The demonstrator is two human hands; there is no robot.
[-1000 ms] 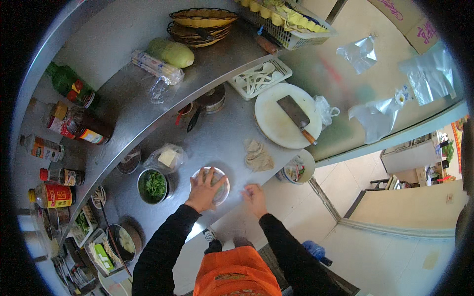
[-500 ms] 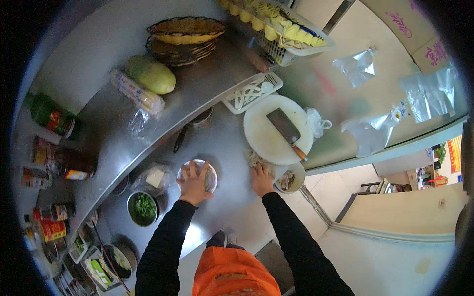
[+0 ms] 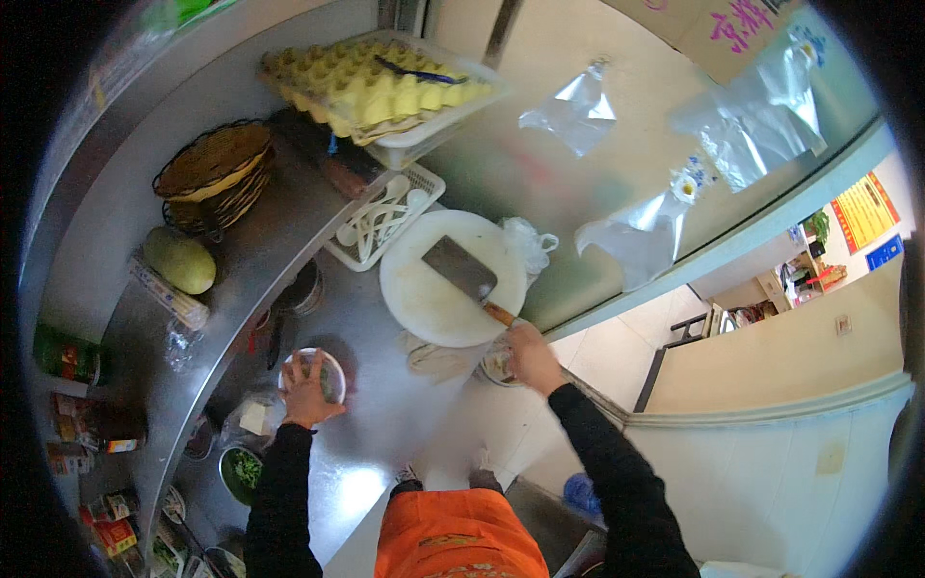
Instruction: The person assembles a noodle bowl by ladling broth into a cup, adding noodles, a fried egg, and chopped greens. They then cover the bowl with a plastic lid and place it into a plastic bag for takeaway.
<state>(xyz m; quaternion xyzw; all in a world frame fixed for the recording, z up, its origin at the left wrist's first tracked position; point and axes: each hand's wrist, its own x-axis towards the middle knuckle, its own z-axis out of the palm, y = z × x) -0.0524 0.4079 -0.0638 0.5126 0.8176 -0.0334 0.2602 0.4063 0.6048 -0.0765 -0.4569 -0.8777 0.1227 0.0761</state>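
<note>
My left hand [image 3: 305, 393] lies over the near left side of a small white-rimmed bowl [image 3: 333, 379], fingers spread and thumb out along the rim; greenish food shows inside. My right hand [image 3: 533, 354] is bent with its fingers mostly out of sight. It hovers between a pale container [image 3: 499, 368] and the wooden handle of a cleaver [image 3: 460, 267]; whether it touches either I cannot tell. The cleaver lies flat on a round white cutting board [image 3: 409, 303]. A crumpled beige cloth [image 3: 434, 358] sits at the board's near edge.
A green-filled metal pot [image 3: 241, 472] and a bagged white block [image 3: 255, 418] stand left of the bowl. Beyond the board are a basket of white spoons [image 3: 383, 222] and egg trays [image 3: 376, 87]. A raised shelf holds wicker baskets [image 3: 214, 173], a melon [image 3: 180, 260] and bottles.
My right hand has left the cloth and moved right, toward the cleaver handle and container. My left hand stays at the bowl. The whole view has shifted and turned.
</note>
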